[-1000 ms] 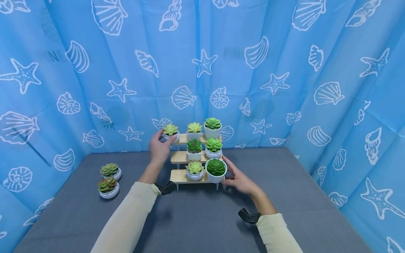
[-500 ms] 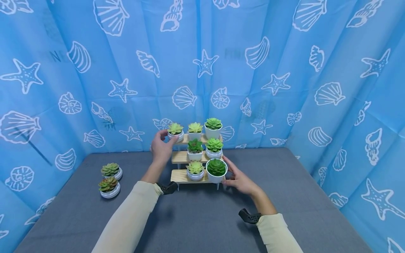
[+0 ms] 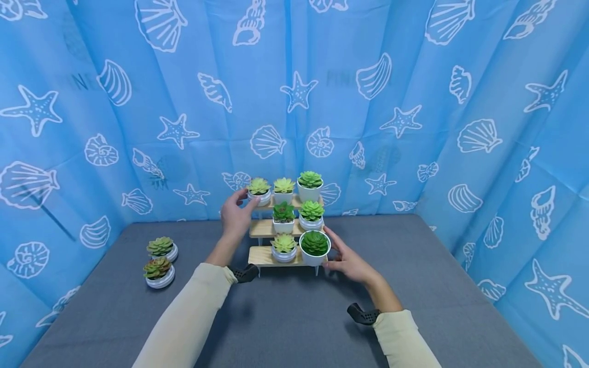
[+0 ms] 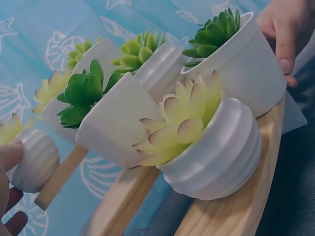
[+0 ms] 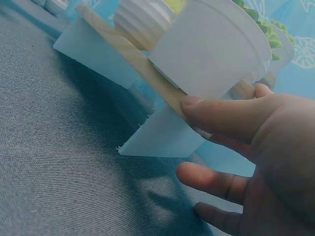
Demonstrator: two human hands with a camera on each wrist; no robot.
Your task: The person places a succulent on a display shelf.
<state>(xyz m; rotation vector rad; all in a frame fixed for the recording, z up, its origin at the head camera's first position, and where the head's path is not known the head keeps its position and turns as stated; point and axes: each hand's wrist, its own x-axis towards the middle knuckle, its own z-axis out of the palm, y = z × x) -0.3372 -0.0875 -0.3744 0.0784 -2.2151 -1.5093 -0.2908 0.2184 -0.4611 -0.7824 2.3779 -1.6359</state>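
Observation:
My left hand holds a small succulent in a ribbed white pot at the left end of the top tier of a wooden plant stand. In the left wrist view the thumb touches that ribbed pot, and other fingers lie below. At the stand's right end is my right hand, its thumb against the bottom board and its other fingers extended. A dark green succulent in a round white pot stands beside it. Whether the held pot's base rests fully on the board is hidden.
Several other potted succulents, such as a leafy green one, fill the middle and right of the tiers. Two more succulents stand on the grey table at the left. A blue shell-print curtain hangs close behind.
The left hand has moved the ribbed pot a little to the right along the top tier, closer to the neighbouring pot. My right hand has kept its place at the stand.

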